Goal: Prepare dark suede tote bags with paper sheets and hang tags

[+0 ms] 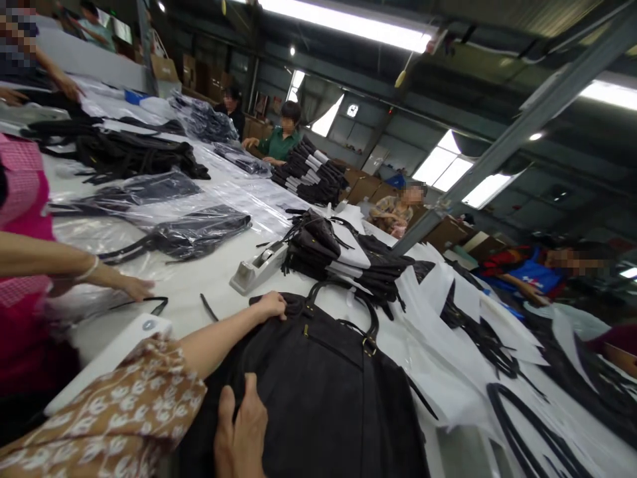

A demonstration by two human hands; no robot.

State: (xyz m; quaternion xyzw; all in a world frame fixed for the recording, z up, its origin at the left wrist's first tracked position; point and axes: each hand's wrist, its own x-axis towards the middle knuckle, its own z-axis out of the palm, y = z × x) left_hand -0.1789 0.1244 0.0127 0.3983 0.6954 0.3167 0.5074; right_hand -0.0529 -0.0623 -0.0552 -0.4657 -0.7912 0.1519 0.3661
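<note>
- Bag [318, 392], black, lies flat on the table [209, 282] in the lower middle of the frame, handles [348, 309] toward the centre; a white sheet [438, 372] lies under its right side
- Left hand [271, 305], on a patterned sleeve [114, 411], rests on the bag's top left corner, fingers curled loosely, pressing rather than gripping
- Right hand [241, 425], at the bottom edge, lies flat and spread on the bag's near part, holding nothing
- The step looks like smoothing the bag flat; judged from that, keep both palms low and even, press outward from the middle, and keep the handles lying neat, clear of the zip
- Tape dispenser [259, 265] sits just above the left hand; a stack of folded bags [338, 255] beyond it
- Another person's hand [134, 287] reaches in from the left edge; bagged goods [194, 232] lie further up the table
</note>
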